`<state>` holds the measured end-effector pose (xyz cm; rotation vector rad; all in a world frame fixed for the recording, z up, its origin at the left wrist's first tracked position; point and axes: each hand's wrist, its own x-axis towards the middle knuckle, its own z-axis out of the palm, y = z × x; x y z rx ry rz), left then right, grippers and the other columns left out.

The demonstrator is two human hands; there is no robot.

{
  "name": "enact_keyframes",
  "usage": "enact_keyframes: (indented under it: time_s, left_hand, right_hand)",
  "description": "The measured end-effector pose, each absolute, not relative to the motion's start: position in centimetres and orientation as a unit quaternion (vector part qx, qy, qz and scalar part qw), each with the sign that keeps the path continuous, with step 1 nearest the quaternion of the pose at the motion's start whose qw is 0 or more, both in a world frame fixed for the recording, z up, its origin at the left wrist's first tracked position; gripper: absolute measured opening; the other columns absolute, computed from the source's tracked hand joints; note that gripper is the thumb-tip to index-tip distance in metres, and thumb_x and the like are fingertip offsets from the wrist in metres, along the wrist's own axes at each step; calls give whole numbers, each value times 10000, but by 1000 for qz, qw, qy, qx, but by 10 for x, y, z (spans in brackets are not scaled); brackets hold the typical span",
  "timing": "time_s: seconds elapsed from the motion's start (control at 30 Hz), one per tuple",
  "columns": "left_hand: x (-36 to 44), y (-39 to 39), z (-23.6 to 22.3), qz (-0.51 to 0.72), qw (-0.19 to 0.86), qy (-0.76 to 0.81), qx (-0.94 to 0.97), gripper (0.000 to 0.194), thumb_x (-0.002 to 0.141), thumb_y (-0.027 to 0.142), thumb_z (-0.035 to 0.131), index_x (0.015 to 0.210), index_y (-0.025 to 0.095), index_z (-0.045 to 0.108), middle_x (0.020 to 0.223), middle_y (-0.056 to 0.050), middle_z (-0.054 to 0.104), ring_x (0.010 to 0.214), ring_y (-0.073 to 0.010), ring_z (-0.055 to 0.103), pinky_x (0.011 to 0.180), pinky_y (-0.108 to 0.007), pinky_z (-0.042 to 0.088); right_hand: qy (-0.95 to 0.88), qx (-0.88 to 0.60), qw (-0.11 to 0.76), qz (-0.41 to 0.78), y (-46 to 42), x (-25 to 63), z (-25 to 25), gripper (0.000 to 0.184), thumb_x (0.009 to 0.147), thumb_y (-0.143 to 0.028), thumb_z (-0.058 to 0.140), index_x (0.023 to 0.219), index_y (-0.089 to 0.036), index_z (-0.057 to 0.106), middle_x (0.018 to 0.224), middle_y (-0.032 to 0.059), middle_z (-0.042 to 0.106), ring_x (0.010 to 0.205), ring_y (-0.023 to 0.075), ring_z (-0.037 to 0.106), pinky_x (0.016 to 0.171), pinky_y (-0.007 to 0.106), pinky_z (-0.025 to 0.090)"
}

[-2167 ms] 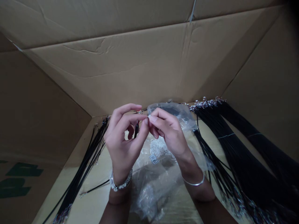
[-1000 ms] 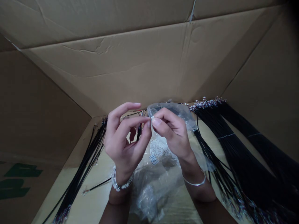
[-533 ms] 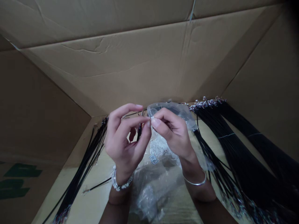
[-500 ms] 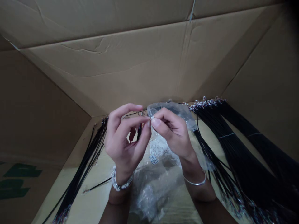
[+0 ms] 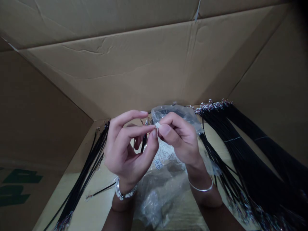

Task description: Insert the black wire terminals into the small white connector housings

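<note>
Closest to me, my right hand [image 5: 179,141] pinches a small white connector [image 5: 158,125] in a narrow grip between thumb and forefinger. My left hand [image 5: 127,154] is curled nearly shut around a short black wire [image 5: 144,142], with its fingertips [image 5: 153,134] touching the connector. Those fingers block my view, so I can't tell whether the wire's end meets the connector. A silver bangle [image 5: 201,188] circles my right wrist, and a beaded bracelet [image 5: 125,193] circles my left. Directly below the grip lies a clear plastic bag [image 5: 158,200] of white parts with a small handwritten label [image 5: 158,164]. A second clear bag [image 5: 175,113] sits just behind my hands. Left of the grip are a black wire bundle [image 5: 89,168] and one loose wire [image 5: 101,189]; larger bundles [image 5: 245,157] fill the right. Cardboard box walls [image 5: 120,64] surround everything.
</note>
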<state>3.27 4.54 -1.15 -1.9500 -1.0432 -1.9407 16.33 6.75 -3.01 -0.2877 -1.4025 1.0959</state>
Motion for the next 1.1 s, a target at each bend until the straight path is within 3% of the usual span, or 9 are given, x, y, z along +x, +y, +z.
enact_keyframes:
  time_s: [0.2,0.5,0.73,1.1]
  left_hand:
    - [35,41,-10,-663,85,-356,-653,159,835,149,773,949,252,738,1108,-46,728,981,-215,700,522,-296,539]
    - [34,39,-9,-651,82,-357,-664,140,852,124,753,939,229,719,1113,-52,718,994,-205,694,564,-285,554]
    - [33,41,-9,-648,95,-350,-670,142,838,138,765,932,230,710,1104,-40,716,981,-198,699,584,-278,559]
    - [33,40,-11,-655,89,-355,-661,163,860,118,735,965,243,728,1109,-53,722,1006,-211,684,522,-287,528]
  right_hand:
    - [-608,-154,629,460,63,164,-29,134,1020,-283,609,896,-234,626,695,-48,486,578,98,391,526,248,334]
    - [-636,-154,637,408,59,164,-24,165,1023,-176,575,879,-236,627,692,-49,478,587,93,395,530,249,329]
    - [-652,-195,632,370,58,165,-24,145,1023,-227,579,896,-246,647,705,-36,519,607,112,439,554,263,375]
    - [-657,-185,628,374,60,165,-21,173,1009,-209,593,839,-236,613,650,-56,483,542,92,401,494,242,348]
